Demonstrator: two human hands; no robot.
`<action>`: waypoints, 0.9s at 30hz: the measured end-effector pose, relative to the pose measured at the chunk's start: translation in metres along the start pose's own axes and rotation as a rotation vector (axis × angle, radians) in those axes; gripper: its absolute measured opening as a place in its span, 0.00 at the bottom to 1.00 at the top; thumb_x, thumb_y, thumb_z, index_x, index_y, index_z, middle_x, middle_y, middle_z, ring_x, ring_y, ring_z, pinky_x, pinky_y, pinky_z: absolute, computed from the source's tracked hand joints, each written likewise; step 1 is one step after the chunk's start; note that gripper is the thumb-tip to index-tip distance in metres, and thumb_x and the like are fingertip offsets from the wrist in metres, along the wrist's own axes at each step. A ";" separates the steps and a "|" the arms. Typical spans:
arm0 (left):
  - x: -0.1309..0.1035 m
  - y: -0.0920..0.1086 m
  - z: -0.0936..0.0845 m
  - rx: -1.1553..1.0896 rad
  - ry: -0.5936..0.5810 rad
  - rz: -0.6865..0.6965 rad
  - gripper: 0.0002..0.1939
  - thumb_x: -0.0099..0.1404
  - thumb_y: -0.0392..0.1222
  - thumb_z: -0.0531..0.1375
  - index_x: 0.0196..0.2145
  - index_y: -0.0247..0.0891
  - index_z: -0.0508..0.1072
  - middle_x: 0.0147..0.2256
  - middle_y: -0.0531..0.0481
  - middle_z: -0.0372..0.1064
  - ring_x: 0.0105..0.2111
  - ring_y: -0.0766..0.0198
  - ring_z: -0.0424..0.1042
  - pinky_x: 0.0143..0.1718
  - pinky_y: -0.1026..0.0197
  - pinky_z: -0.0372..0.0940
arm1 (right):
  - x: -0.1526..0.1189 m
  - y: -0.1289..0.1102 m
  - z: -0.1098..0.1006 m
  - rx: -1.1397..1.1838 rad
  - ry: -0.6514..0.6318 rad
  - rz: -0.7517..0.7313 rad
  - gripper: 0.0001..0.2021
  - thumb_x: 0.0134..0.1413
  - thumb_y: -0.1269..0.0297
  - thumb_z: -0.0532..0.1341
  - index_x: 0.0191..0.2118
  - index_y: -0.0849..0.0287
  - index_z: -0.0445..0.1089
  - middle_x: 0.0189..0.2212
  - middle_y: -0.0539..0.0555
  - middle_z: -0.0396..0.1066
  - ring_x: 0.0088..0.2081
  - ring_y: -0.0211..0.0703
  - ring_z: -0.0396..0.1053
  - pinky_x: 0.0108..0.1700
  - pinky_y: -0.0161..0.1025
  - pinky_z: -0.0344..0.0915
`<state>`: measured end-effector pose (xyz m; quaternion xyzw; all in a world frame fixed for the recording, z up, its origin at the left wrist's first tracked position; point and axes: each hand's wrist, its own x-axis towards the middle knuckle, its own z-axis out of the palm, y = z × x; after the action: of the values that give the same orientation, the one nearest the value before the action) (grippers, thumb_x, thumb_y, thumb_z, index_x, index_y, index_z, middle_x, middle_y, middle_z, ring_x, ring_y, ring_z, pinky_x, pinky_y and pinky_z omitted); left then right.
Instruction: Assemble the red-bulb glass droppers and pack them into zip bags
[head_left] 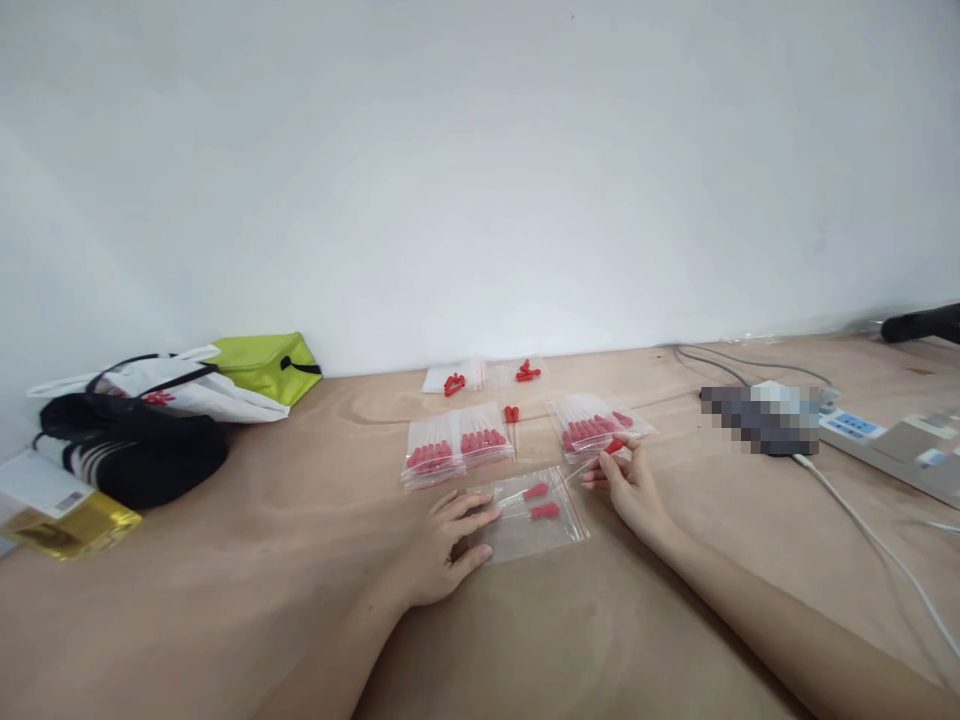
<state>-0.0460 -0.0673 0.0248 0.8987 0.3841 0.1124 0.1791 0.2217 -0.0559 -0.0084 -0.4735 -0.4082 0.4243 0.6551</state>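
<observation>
A clear zip bag (517,541) lies flat in front of me with two red-bulbed droppers (545,510) inside. My left hand (448,545) rests on the bag's left end, fingers spread and lying on the plastic. A third dropper (614,446) is pinched by its red bulb in my right hand (630,487); its thin clear stem points left to the bag's right end, where the red zip strip runs. I cannot tell whether the stem's tip is inside the opening.
Filled zip bags (431,450) of droppers lie beyond, with another filled bag (592,425) at right. Two loose droppers (511,414) lie between them. More bags with loose red bulbs (527,371) sit near the wall. A black cap (150,455) is left; a power strip (892,445) is right.
</observation>
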 end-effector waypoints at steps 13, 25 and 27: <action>0.000 0.002 0.000 0.004 0.010 0.007 0.23 0.62 0.41 0.53 0.55 0.47 0.58 0.55 0.50 0.56 0.55 0.56 0.54 0.57 0.44 0.45 | -0.010 -0.001 0.002 -0.652 -0.470 -0.078 0.12 0.49 0.57 0.55 0.29 0.59 0.72 0.25 0.52 0.67 0.29 0.40 0.64 0.32 0.36 0.62; 0.000 -0.001 0.000 0.018 -0.023 0.013 0.21 0.62 0.40 0.53 0.53 0.51 0.60 0.57 0.51 0.54 0.56 0.55 0.52 0.56 0.44 0.45 | 0.033 -0.025 0.022 -0.945 -0.420 -0.097 0.06 0.46 0.70 0.55 0.24 0.60 0.68 0.24 0.50 0.70 0.27 0.38 0.66 0.30 0.32 0.59; 0.000 -0.001 -0.001 0.010 -0.021 0.010 0.21 0.62 0.41 0.53 0.53 0.51 0.61 0.56 0.51 0.54 0.56 0.55 0.53 0.56 0.43 0.45 | 0.051 -0.021 0.041 -0.972 -0.314 -0.086 0.04 0.45 0.69 0.56 0.28 0.61 0.67 0.26 0.52 0.71 0.29 0.38 0.67 0.32 0.32 0.59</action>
<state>-0.0468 -0.0667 0.0252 0.9027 0.3782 0.1020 0.1780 0.2021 -0.0004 0.0277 -0.6367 -0.6710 0.2242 0.3068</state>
